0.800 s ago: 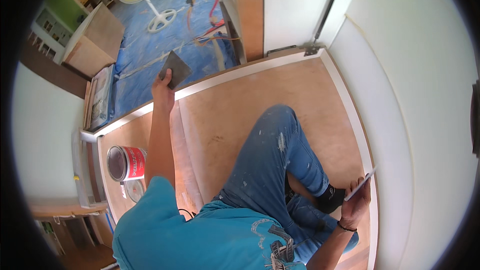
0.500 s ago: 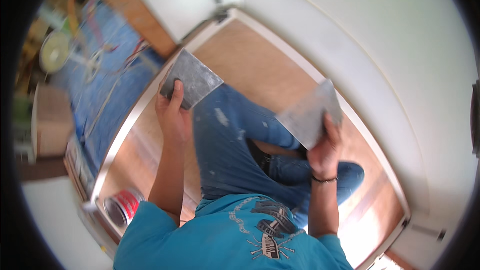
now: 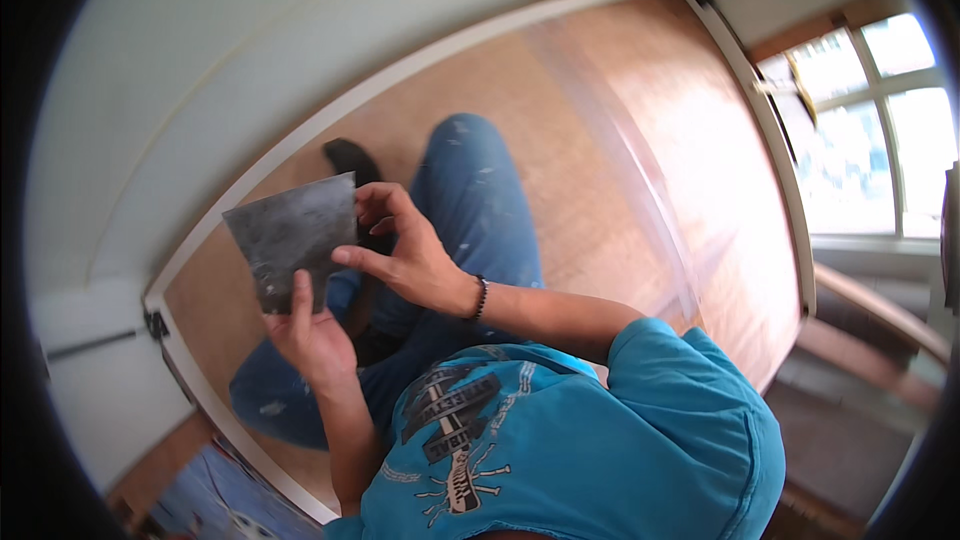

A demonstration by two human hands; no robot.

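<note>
My left hand (image 3: 316,342) grips a thin, squarish grey plate (image 3: 300,230) from its lower edge, thumb flat against the face. The plate has a smeared, dull surface and is tilted up in front of my knees. On its right edge my right hand (image 3: 418,262), with a dark beaded bracelet at the wrist, is closed, its thumb on the face and its other fingers curled by the edge. Only one plate shows separately; whether another lies behind it I cannot tell.
I sit with bent legs in paint-spotted jeans (image 3: 480,185) on a wooden panel floor (image 3: 590,200) bordered by a white rim (image 3: 400,75). A pale wall (image 3: 200,90) curves along the far left. At right are a bright window (image 3: 850,155) and boards; blue sheeting (image 3: 215,495) lies lower left.
My view has swung to the right, bringing the window in. My hands, apart with a grey plate in each, have come together at one visible plate.
</note>
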